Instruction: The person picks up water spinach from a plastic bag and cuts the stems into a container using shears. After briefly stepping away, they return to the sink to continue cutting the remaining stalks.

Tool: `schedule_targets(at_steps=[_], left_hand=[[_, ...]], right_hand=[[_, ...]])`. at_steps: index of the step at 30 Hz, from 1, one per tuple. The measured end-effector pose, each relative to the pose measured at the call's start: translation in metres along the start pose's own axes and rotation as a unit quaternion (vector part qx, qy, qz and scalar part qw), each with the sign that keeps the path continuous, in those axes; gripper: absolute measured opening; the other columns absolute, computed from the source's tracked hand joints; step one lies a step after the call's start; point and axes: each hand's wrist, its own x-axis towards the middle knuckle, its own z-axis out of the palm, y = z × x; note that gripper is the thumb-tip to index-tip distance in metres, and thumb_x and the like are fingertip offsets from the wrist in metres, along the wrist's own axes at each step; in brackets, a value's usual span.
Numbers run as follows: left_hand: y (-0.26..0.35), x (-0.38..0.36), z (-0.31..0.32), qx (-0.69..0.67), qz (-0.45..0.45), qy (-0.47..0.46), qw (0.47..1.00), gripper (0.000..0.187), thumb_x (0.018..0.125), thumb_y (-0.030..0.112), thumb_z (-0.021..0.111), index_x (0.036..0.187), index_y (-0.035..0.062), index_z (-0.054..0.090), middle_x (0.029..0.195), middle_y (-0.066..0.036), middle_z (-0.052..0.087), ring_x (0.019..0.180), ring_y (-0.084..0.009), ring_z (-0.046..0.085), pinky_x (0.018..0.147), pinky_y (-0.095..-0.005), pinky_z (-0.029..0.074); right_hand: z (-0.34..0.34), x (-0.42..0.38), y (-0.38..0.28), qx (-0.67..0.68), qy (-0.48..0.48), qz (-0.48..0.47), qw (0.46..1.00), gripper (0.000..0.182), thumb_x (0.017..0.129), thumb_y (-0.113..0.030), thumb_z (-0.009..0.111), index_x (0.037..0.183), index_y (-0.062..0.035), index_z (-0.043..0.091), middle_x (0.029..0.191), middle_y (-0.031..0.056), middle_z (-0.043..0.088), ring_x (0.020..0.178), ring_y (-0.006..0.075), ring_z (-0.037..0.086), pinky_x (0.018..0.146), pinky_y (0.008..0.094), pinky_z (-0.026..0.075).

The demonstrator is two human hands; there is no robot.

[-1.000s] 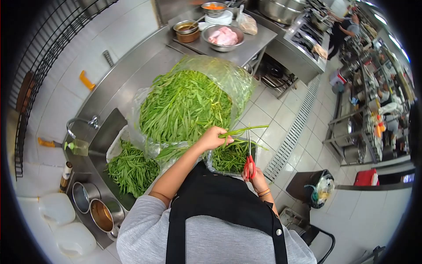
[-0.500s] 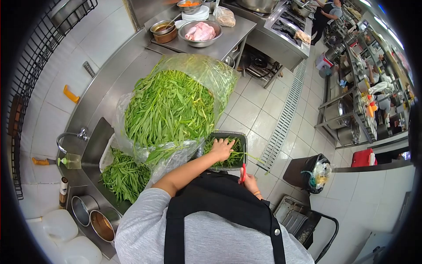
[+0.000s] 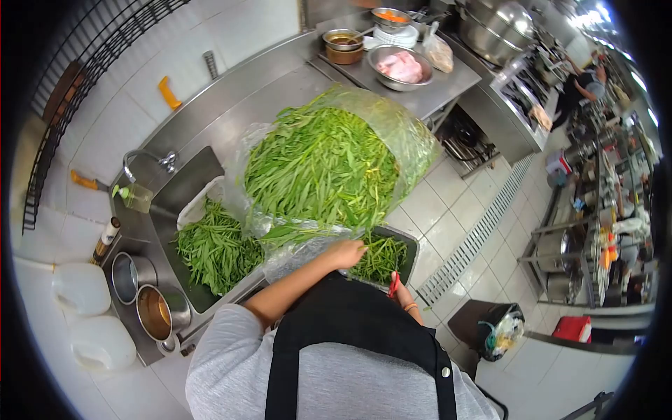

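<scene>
My left hand (image 3: 348,254) is closed at the near edge of a dark bin (image 3: 413,253), its fingertips by the green stems; what it pinches I cannot make out. My right hand (image 3: 404,292), at the bin's near right corner, is closed on red-handled scissors (image 3: 394,283); the blades are hard to see. Cut leafy greens (image 3: 378,260) lie in the bin. Just beyond my left forearm sits a large clear plastic bag (image 3: 413,133) heaped with long-leaved greens (image 3: 322,164). More greens (image 3: 218,252) fill a white basket (image 3: 199,203) in the sink (image 3: 164,217).
Left of the sink stand metal pots (image 3: 162,311) and white jugs (image 3: 101,341). A bowl of raw meat (image 3: 400,68) sits on the back counter. On the right are a floor drain (image 3: 476,231), a black trash bin (image 3: 483,325) and a person (image 3: 588,87) farther off.
My left hand has drawn back from spread over the bin's greens to closed at its left side. The long stems over the bin's right rim are gone. My view has turned left.
</scene>
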Motion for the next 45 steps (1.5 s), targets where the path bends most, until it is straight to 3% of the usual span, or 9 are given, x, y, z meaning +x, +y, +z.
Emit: schedule_targets(at_steps=[3,4,7,12,14,17,26,35,45], left_hand=[[-0.024,-0.080,-0.074,-0.083,-0.060,0.087,0.991,0.036,0.091,0.034,0.039,0.097,0.0038,0.057,0.080,-0.017,0.061,0.068,-0.0291,0.061,0.065,-0.0406,0.047],[-0.038,-0.103,-0.094,-0.170,-0.119,0.085,0.975,0.034,0.088,0.032,0.043,0.097,0.0024,0.057,0.097,-0.022,0.059,0.091,-0.0380,0.056,0.080,-0.0450,0.043],[-0.090,-0.166,-0.135,-0.183,-0.262,0.167,0.933,0.035,0.083,0.032,0.055,0.100,0.0013,0.057,0.098,-0.020,0.060,0.092,-0.0359,0.056,0.084,-0.0420,0.043],[-0.077,-0.187,-0.189,0.231,-0.460,0.148,0.844,0.049,0.069,0.031,0.073,0.102,-0.0014,0.056,0.111,-0.021,0.054,0.104,-0.0342,0.052,0.088,-0.0400,0.042],[-0.112,-0.156,-0.184,0.123,-0.210,0.323,0.914,0.046,0.071,0.030,0.071,0.103,-0.0003,0.056,0.109,-0.020,0.055,0.103,-0.0331,0.053,0.088,-0.0393,0.042],[-0.064,-0.071,-0.191,-0.020,-0.087,0.419,0.904,0.033,0.079,0.027,0.063,0.100,0.0021,0.058,0.097,-0.014,0.061,0.091,-0.0303,0.058,0.079,-0.0388,0.046],[-0.005,0.016,-0.164,0.035,-0.119,0.374,0.919,0.025,0.087,0.023,0.046,0.089,-0.0022,0.048,0.067,-0.022,0.060,0.064,-0.0392,0.060,0.059,-0.0474,0.048],[0.033,-0.006,-0.018,-0.267,-0.077,0.042,0.960,0.026,0.085,0.025,0.054,0.080,0.0003,0.048,0.064,-0.013,0.060,0.058,-0.0266,0.060,0.056,-0.0387,0.046],[0.016,0.011,0.005,-0.379,-0.072,0.081,0.919,0.020,0.089,0.018,0.050,0.084,0.0019,0.039,0.062,-0.010,0.058,0.050,-0.0152,0.058,0.043,-0.0287,0.045]], right_hand=[[0.005,-0.001,-0.013,-0.017,0.000,-0.012,1.000,0.061,0.071,-0.070,0.054,0.055,-0.0121,0.045,0.049,0.0026,0.048,0.035,0.0099,0.037,0.036,0.0223,0.028],[0.012,-0.019,-0.028,-0.047,0.036,-0.044,0.997,0.060,0.073,-0.068,0.053,0.055,-0.0112,0.046,0.049,0.0027,0.048,0.035,0.0100,0.038,0.036,0.0225,0.029],[0.020,-0.016,-0.040,-0.058,0.035,-0.148,0.987,0.051,0.084,-0.053,0.052,0.059,-0.0085,0.049,0.050,0.0026,0.048,0.038,0.0099,0.042,0.038,0.0224,0.032],[0.075,-0.039,-0.098,-0.008,-0.072,-0.381,0.922,0.041,0.091,-0.040,0.047,0.067,-0.0076,0.047,0.059,0.0026,0.050,0.050,0.0086,0.043,0.047,0.0208,0.033],[0.099,-0.042,-0.125,-0.015,-0.116,-0.410,0.904,0.039,0.091,-0.039,0.048,0.067,-0.0075,0.046,0.060,0.0026,0.049,0.052,0.0087,0.043,0.048,0.0207,0.033],[0.124,-0.044,-0.149,-0.020,-0.170,-0.441,0.881,0.038,0.091,-0.037,0.048,0.068,-0.0068,0.047,0.062,0.0027,0.051,0.053,0.0084,0.042,0.050,0.0211,0.034],[0.073,-0.061,-0.115,-0.043,-0.088,-0.438,0.894,0.036,0.091,-0.033,0.050,0.067,-0.0062,0.048,0.063,0.0033,0.052,0.055,0.0088,0.044,0.052,0.0222,0.035],[-0.010,-0.068,-0.035,0.052,0.063,-0.344,0.936,0.035,0.091,-0.031,0.051,0.067,-0.0065,0.052,0.057,0.0017,0.052,0.051,0.0073,0.045,0.051,0.0212,0.035],[0.039,-0.062,-0.092,0.056,0.055,-0.454,0.887,0.022,0.082,-0.017,0.066,0.079,-0.0085,0.045,0.070,-0.0036,0.047,0.064,0.0060,0.044,0.059,0.0215,0.037]])
